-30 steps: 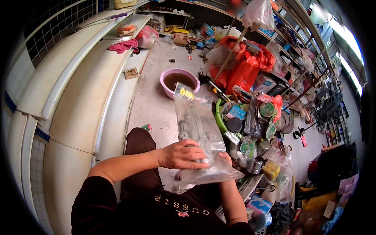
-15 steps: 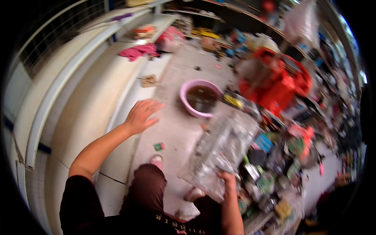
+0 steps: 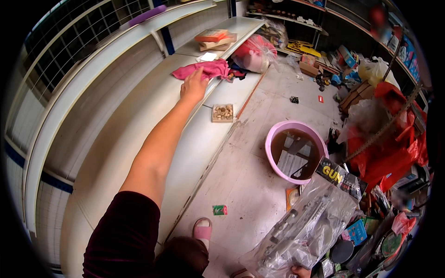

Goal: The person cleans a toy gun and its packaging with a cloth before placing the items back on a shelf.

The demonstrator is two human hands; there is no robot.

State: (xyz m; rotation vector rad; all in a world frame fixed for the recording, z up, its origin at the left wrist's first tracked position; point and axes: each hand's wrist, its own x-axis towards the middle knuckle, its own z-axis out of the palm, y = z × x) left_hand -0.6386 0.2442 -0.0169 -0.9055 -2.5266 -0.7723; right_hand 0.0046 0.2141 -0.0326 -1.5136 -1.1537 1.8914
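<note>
My left hand (image 3: 193, 86) reaches out to the pink cloth (image 3: 208, 70) on the edge of the low shelf. Its fingers are stretched out and lie over the near side of the cloth, not wrapped round it. At the lower edge my right hand (image 3: 301, 272), mostly cut off, grips the bottom end of a clear plastic package (image 3: 296, 227). Grey plastic parts show through the wrinkled film, and a black header card (image 3: 340, 178) with yellow lettering tops it. The package slants over the floor, its upper end close to the purple basin.
The purple basin (image 3: 273, 162) of brown water stands on the floor. A small box of beige pieces (image 3: 223, 113) sits on the lower ledge, and orange boxes (image 3: 212, 35) lie on the shelf (image 3: 134, 125). Red bags (image 3: 384, 153) and mixed goods are heaped at right.
My left hand has moved forward from above the shelf edge to the pink cloth. The view has shifted left, so the package and my right hand sit lower and further right.
</note>
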